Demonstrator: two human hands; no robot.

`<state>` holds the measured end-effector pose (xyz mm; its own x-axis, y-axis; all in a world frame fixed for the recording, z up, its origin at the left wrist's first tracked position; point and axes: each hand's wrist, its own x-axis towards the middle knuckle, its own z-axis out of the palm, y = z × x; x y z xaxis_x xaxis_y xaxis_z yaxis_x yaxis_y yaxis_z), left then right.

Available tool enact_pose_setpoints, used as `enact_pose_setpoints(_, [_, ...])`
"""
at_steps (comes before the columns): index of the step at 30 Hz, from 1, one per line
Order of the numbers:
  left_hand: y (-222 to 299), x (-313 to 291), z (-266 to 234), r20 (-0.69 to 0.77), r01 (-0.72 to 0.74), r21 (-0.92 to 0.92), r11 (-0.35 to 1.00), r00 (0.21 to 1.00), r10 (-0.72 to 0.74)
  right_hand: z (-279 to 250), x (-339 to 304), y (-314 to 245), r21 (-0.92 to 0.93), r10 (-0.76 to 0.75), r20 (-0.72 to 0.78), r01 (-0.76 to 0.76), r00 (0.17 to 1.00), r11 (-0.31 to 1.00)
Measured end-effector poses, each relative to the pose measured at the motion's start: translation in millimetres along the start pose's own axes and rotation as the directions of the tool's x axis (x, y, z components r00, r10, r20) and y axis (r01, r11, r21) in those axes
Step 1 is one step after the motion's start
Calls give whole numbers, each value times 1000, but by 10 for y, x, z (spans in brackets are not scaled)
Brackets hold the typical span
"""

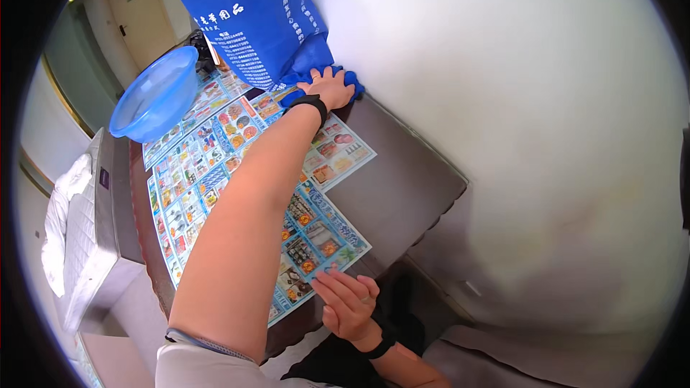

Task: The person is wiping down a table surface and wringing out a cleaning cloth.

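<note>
My left arm stretches across the table, and my left hand (329,89) presses a bunched blue cloth (352,80) down at the foot of the blue bag, its fingers spread over the cloth. Part of the cloth is hidden under the palm. Close to me, my right hand (350,304) is open, with its fingertips at the near corner of a printed paper sheet (338,223). Whether they touch the sheet I cannot tell. Overlapping colourful sheets cover much of the brown table (402,172), partly behind my left forearm.
The tall blue bag (244,21) stands against the white wall (503,65) at the far end. Left of it, a translucent blue basin (154,97) sits tilted near the table edge. A mattress (90,230) is at the left, with a door (140,14) beyond.
</note>
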<state>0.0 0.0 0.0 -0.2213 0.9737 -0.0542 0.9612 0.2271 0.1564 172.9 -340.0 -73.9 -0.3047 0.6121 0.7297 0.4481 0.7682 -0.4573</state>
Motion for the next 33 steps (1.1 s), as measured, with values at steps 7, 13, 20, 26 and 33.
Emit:
enact_pose_setpoints(7, [14, 27, 5, -47, -18, 15, 1000, 999, 18, -19, 17, -9, 32, 13, 19, -14, 1000, 999])
enact_pose_setpoints(13, [-105, -162, 22, -36, -125, 41, 991, 991, 127, -16, 31, -21, 23, 5, 4, -5, 1000, 1000])
enact_pose_setpoints(20, [-255, -842, -30, 23, -251, 10, 968, 968, 250, -40, 64, -49, 15, 6, -37, -5, 999, 1000])
enact_pose_setpoints(26, [-600, -1598, -7, 16, -404, 36, 914, 915, 404, -47, 97, -129, 1, 0, -56, 0, 998, 1000])
enact_pose_setpoints(33, [-951, -2644, -59, 36, -518, 30, 855, 855, 517, -78, 112, -154, -46, -22, -58, 20, 998, 999])
